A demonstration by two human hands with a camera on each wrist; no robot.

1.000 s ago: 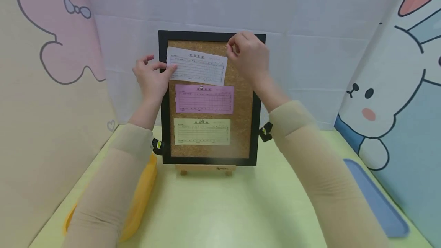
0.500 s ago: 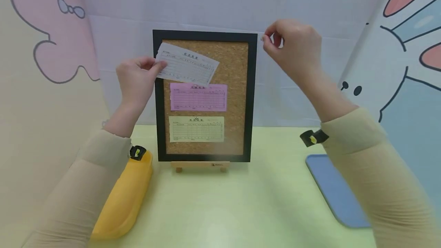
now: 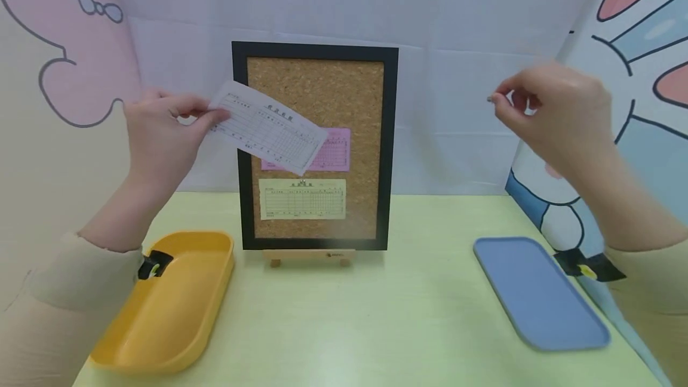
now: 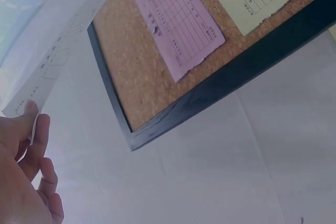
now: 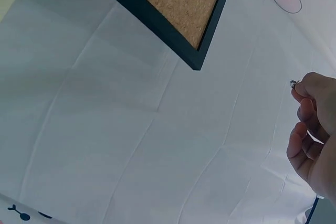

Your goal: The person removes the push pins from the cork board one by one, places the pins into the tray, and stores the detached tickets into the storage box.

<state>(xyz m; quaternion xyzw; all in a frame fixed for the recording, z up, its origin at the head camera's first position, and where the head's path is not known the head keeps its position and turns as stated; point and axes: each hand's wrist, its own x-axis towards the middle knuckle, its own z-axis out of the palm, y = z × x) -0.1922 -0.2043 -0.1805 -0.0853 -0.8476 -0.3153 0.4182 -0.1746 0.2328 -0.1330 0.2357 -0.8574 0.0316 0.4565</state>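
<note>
My left hand (image 3: pixel 163 130) pinches a white printed form slip (image 3: pixel 271 127) by its left end, between thumb and fingers. The slip tilts down to the right, in front of the framed corkboard (image 3: pixel 317 85), and hides much of the pink slip (image 3: pixel 338 149). In the left wrist view the pink slip (image 4: pixel 176 22) shows in full with a silver pin on it. Below it on the cork is a pale yellow slip (image 3: pixel 303 199), also pinned. Well to the right of the board, my right hand (image 3: pixel 559 109) pinches a small silver pushpin (image 5: pixel 293 84) between thumb and forefinger.
The corkboard stands on a small wooden easel (image 3: pixel 309 254) on the pale green table (image 3: pixel 349 315). A yellow tray (image 3: pixel 161 315) lies at the left and a flat blue tray (image 3: pixel 537 297) at the right. A white cloth (image 3: pixel 451 94) hangs behind.
The white slip has come off the cork and moved left and down with my left hand, tilting more. My right hand has drawn away to the right with the pushpin.
</note>
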